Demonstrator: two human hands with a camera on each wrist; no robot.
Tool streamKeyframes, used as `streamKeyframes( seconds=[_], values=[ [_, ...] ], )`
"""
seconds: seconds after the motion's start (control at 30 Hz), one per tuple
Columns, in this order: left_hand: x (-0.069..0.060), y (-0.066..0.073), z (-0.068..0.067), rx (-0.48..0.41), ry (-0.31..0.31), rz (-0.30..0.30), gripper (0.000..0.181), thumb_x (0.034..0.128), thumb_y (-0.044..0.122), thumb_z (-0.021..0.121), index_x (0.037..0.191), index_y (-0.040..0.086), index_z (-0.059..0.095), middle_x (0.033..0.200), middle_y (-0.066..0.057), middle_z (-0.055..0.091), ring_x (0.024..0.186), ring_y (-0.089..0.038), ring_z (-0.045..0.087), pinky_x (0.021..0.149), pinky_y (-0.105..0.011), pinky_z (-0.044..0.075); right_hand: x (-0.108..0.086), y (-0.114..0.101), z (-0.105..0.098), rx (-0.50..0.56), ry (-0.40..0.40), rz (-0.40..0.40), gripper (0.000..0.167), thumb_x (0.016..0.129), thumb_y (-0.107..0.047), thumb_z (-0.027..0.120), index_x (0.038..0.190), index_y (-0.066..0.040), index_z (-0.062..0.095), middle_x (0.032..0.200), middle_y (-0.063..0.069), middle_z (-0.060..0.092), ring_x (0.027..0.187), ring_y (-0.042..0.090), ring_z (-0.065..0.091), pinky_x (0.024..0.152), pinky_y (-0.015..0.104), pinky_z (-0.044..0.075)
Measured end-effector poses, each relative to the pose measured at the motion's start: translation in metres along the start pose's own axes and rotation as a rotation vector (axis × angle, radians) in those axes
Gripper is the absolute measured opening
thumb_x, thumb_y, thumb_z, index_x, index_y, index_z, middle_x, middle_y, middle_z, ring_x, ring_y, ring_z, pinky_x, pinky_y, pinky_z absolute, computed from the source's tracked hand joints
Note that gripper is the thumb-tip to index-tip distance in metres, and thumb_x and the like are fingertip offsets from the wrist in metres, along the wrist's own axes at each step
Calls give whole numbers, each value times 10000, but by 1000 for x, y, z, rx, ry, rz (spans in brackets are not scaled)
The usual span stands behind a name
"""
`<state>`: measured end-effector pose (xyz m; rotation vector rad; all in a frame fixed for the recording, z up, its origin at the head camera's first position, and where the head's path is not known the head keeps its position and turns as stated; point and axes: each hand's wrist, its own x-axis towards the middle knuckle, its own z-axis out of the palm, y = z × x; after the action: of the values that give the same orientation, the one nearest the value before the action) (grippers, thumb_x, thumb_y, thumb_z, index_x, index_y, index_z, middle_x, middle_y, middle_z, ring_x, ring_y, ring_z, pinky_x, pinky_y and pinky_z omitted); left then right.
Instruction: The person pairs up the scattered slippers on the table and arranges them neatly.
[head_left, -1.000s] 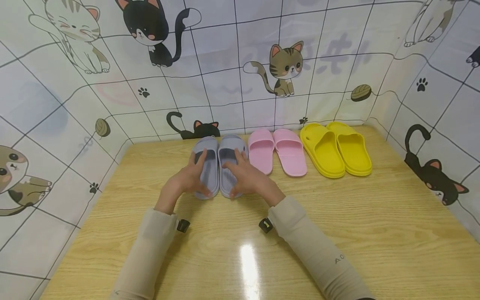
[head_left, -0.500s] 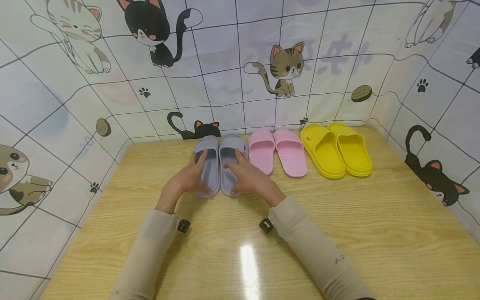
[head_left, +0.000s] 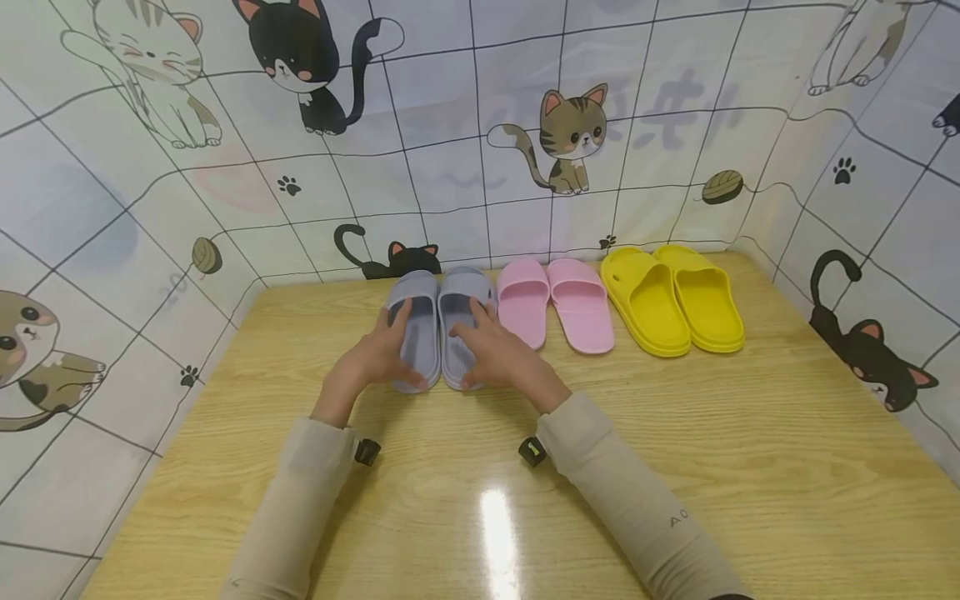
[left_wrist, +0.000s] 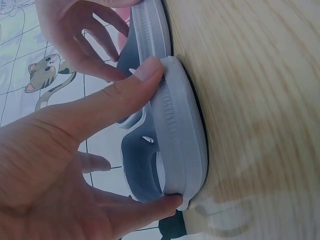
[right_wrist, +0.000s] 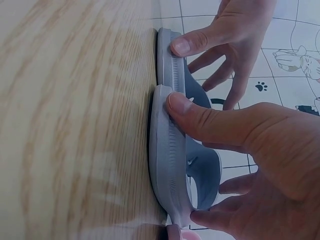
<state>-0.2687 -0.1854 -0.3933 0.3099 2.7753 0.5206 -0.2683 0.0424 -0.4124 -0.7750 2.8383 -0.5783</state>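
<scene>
A pair of grey slippers stands side by side, soles down, toes towards the wall. My left hand (head_left: 378,354) holds the left grey slipper (head_left: 422,342): its thumb (left_wrist: 150,70) presses the heel rim, and a finger touches the outer side. On the right grey slipper (head_left: 459,354), my right hand (head_left: 498,354) has its thumb (right_wrist: 180,102) against the heel and fingers along the outer side. Both hands are spread around the pair from outside. In the head view, they hide parts of the slippers' outer edges.
Close by on the right stand pink slippers (head_left: 581,312), then yellow slippers (head_left: 712,308), all along the back wall (head_left: 450,200) with its printed cats. The wooden tabletop (head_left: 637,433) stretches in front, and side walls rise left and right.
The grey slippers have slid slightly towards the back wall, their heels a little farther away than before. My hands keep nearly the same place on them. The pink and yellow pairs stay put.
</scene>
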Motion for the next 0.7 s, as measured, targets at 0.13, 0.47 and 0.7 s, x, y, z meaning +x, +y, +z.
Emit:
streamKeyframes(
  seconds=[0.13,0.47,0.7],
  values=[
    [0,0,1,13,14,-8,1399,733,406,937,1669,175,-77,1684,-356,-48,1431,-675,280,1168,-707,325,-1,1,0,6,0,2,785,761,-296,929,1441,-170,559,1729,242,40,1580,513,60,1174,571,416],
    [1,-1,-1,11,30,2,1370,737,382,939,1673,173,-40,1679,-367,6,1416,-682,300,1160,-712,332,-3,1,-2,11,-4,-11,738,799,-315,899,1430,-138,561,1713,286,53,1572,536,58,1211,564,369],
    [2,-4,-2,-1,19,8,1381,723,356,950,1673,159,-33,1680,-367,5,1423,-674,298,1173,-706,319,-3,1,-2,-3,-11,-8,725,818,-323,884,1437,-145,551,1710,294,54,1567,546,76,1200,569,383]
  ],
)
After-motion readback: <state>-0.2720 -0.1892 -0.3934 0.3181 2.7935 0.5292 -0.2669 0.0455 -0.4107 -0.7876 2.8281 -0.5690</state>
